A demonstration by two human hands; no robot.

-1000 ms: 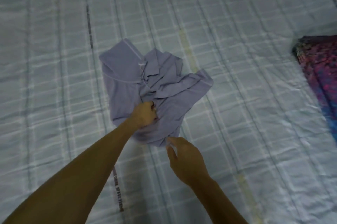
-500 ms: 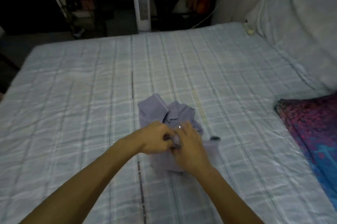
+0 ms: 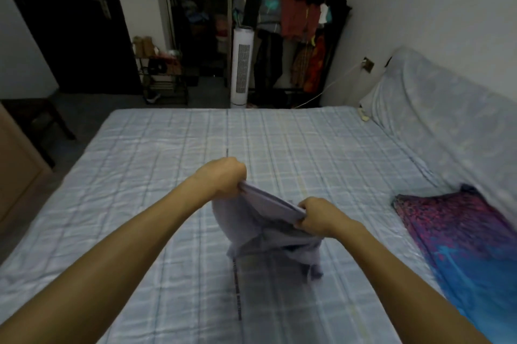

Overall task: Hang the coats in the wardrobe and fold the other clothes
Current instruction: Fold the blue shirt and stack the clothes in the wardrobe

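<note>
shirt, pale purple, is up off the bed now, held by one edge between both hands. a second ago it lies crumpled flat on the bedcover, with the left hand bunched on its middle and the right hand only reaching its near edge. half a second ago the two hands meet over it. now they are apart, with the cloth stretched between them.

the left hand is clenched round one end of the edge, and the right hand pinches the other end. the left hand is farther out and higher, the right hand nearer and lower. the held edge runs taut from one to the other, and the rest of the shirt hangs below and between the hands. its lower part is blurred, so i cannot tell whether it touches the bed.

this looks like shaking the shirt open to find its shape. folding itself seems not yet begun, and the shirt likely needs laying flat first.

a patterned cloth lies well off to the right of the right hand. a clothes rack stands far beyond both hands.
</note>
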